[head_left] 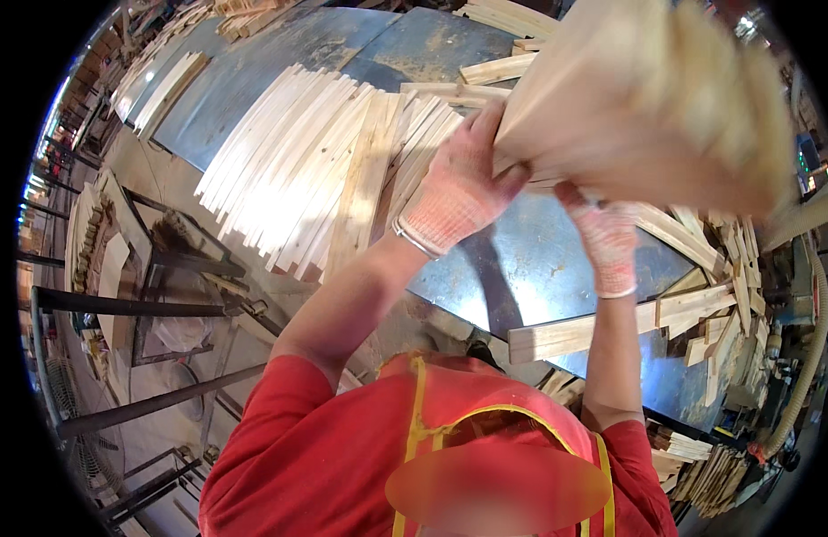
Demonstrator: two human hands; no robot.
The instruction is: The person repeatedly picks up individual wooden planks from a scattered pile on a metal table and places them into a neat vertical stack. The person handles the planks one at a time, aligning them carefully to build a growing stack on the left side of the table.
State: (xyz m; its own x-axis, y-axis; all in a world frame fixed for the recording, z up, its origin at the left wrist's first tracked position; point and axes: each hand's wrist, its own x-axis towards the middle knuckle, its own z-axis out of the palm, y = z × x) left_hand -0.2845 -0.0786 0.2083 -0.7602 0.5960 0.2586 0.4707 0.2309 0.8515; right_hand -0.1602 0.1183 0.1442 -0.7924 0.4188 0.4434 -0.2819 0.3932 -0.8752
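A wide, pale wooden board (611,116) is raised at the upper right, tilted close to the camera, with its far end smeared by motion. My left hand (458,183), in a pinkish-white work glove with bare fingertips, grips the board's near left corner with the thumb below the edge. Under the near edge, my right hand (602,237) in a matching glove holds the board too; most of its fingers are hidden behind the wood. To the left of my left hand, a row of pale wooden strips (284,161) lies side by side, with a wider plank (365,179) on top.
Beneath is a blue-grey metal table (539,255). Loose planks (584,331) and offcuts (727,268) lie at its right side. Dark metal rails (127,304) stand at the left. A ribbed hose (816,331) hangs at the far right.
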